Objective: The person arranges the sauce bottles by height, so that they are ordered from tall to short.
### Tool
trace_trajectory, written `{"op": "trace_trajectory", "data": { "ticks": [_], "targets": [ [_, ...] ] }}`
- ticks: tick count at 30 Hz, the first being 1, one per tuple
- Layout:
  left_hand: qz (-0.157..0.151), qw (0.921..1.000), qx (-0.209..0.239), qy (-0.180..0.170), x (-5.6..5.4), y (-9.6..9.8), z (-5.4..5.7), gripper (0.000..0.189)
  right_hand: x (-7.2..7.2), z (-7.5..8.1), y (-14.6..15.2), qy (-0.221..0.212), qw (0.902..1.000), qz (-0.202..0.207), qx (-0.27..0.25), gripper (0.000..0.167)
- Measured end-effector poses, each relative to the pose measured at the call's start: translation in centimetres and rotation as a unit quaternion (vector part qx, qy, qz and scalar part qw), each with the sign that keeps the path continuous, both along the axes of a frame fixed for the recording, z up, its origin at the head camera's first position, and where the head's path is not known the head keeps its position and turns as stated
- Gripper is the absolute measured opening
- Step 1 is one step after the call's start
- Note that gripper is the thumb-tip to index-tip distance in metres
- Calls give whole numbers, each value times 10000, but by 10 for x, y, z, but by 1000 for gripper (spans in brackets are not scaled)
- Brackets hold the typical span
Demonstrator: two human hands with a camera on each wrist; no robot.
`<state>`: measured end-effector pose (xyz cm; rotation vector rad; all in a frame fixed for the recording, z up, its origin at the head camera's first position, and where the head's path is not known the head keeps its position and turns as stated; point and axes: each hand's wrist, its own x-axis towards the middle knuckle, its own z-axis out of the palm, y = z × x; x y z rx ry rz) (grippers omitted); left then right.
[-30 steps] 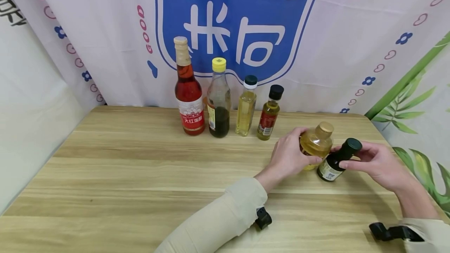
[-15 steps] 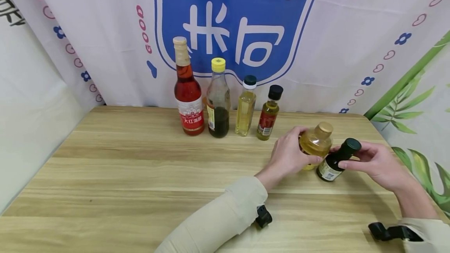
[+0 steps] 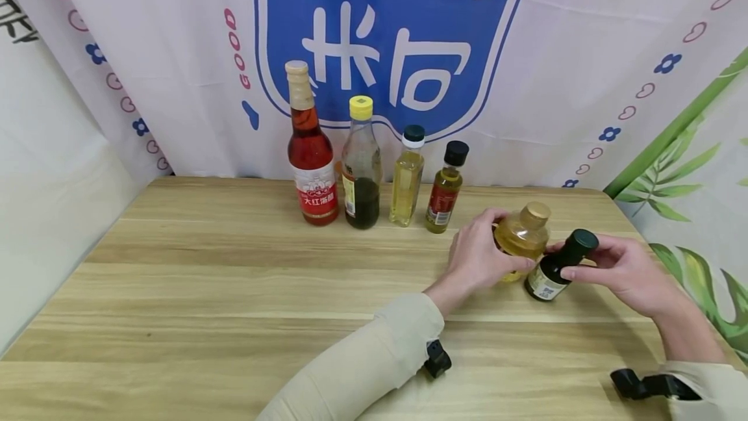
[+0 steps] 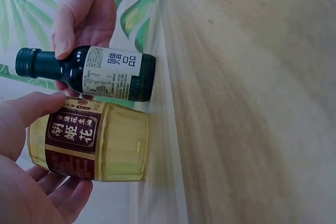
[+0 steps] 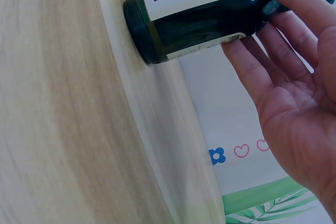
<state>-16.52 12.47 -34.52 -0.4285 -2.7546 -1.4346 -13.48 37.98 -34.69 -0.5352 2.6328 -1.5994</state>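
Observation:
On the right side of the table, my left hand (image 3: 479,253) grips a yellow oil bottle (image 3: 522,236) by its body. Its dark red label shows in the left wrist view, on the bottle (image 4: 123,142). Just right of it, my right hand (image 3: 634,275) holds a small dark green bottle (image 3: 549,277) between thumb and fingers around its upper part. The right wrist view shows this dark bottle (image 5: 199,22) with a pale label and its base at the tabletop. The two bottles stand side by side, very close together.
Along the back of the wooden table (image 3: 234,317) stand a tall red vinegar bottle (image 3: 312,167), a yellow-capped bottle (image 3: 362,174) of dark liquid, a slim pale-yellow oil bottle (image 3: 407,180) and a small black-capped bottle (image 3: 444,193). A printed curtain (image 3: 193,70) hangs behind them.
The whole head view has shifted very slightly to the left. Both hands keep their grip, and the bottles hold their places on the table.

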Motion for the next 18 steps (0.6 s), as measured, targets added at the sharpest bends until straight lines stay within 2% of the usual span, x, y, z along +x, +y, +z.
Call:
{"op": "trace_trajectory", "data": {
  "ticks": [8,14,18],
  "targets": [
    [328,9990,198,216,-8,-1,0,80,-1,0,0,-2,9997,151,-168,37],
    [608,9969,475,131,-13,1,4,79,-1,0,1,-10,9993,237,-292,36],
    [837,9941,653,209,-17,3,5,77,-1,0,0,10,9990,273,-350,36]
  ]
}}
